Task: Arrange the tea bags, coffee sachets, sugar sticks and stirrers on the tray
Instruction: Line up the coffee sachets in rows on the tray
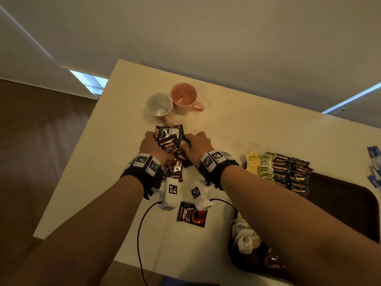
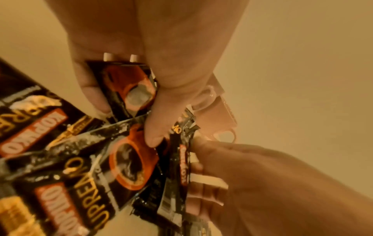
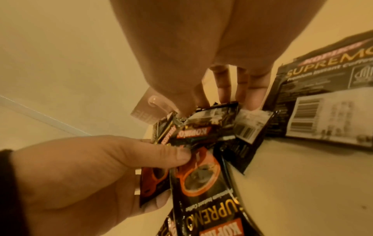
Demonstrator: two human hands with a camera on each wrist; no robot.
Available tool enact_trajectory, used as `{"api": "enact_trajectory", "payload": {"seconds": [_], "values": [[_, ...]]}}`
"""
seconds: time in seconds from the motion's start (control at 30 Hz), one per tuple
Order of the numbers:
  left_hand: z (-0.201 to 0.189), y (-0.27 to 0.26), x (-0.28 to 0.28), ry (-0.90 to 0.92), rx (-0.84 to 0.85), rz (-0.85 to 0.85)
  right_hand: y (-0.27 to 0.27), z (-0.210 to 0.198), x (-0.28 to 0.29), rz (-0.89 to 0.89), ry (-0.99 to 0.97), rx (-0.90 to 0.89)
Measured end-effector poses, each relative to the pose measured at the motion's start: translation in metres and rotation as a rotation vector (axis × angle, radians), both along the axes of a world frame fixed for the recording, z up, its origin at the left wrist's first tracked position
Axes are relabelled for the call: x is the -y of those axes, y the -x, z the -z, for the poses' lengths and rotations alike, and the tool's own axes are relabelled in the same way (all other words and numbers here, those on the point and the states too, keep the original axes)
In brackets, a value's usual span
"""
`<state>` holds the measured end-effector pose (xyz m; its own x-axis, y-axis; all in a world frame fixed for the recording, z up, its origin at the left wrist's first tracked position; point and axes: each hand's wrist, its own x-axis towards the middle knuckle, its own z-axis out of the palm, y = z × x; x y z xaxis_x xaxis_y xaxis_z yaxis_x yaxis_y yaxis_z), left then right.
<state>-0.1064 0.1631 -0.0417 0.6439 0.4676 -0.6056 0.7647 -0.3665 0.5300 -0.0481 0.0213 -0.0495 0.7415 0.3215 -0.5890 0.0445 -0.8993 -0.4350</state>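
Observation:
Both hands meet over a bunch of black coffee sachets (image 1: 171, 144) on the white table (image 1: 257, 137). My left hand (image 1: 153, 146) grips the bunch from the left; thumb and fingers pinch several sachets (image 2: 129, 159) in the left wrist view. From the right, my right hand (image 1: 195, 143) holds the same bunch, its fingertips (image 3: 222, 94) and thumb on the sachets' (image 3: 203, 127) upper edges. One loose sachet (image 1: 191, 214) lies flat nearer to me. The dark tray (image 1: 340, 203) at the right holds rows of yellow and green tea bags (image 1: 259, 165) and coffee sachets (image 1: 292, 174).
A white mug (image 1: 159, 104) and a pink mug (image 1: 183, 98) stand just beyond the hands. Blue sugar sticks (image 1: 374, 162) lie at the far right edge. More white tea bags (image 1: 244, 238) sit at the tray's near end. The table's left edge drops to a brown floor.

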Motion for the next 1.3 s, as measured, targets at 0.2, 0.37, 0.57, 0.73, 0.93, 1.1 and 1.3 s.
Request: {"api": "enact_trajectory", "payload": {"seconds": [0.2,0.37,0.57,0.73,0.93,1.1,1.3], "values": [[-0.005,0.003,0.007,0.181,0.044,-0.004,0.001,-0.003,0.000,0.064,0.001,-0.010],[-0.008,0.007,0.018,0.135,0.074,-0.009,-0.001,-0.008,0.012,0.033,-0.036,0.016],[-0.011,0.010,0.032,0.050,0.135,-0.021,0.010,-0.012,0.027,0.076,-0.086,0.044],[-0.016,0.017,0.042,0.058,0.219,-0.049,0.019,-0.013,0.035,0.143,-0.149,0.072],[-0.037,0.023,0.050,0.087,0.325,-0.043,0.023,-0.025,0.050,0.320,-0.360,-0.045],[-0.060,0.032,0.064,0.261,0.446,-0.138,0.028,-0.049,0.063,0.381,-0.460,-0.023],[-0.086,0.036,0.103,0.452,0.502,-0.292,0.038,-0.081,0.102,0.408,-0.505,0.040]]}}
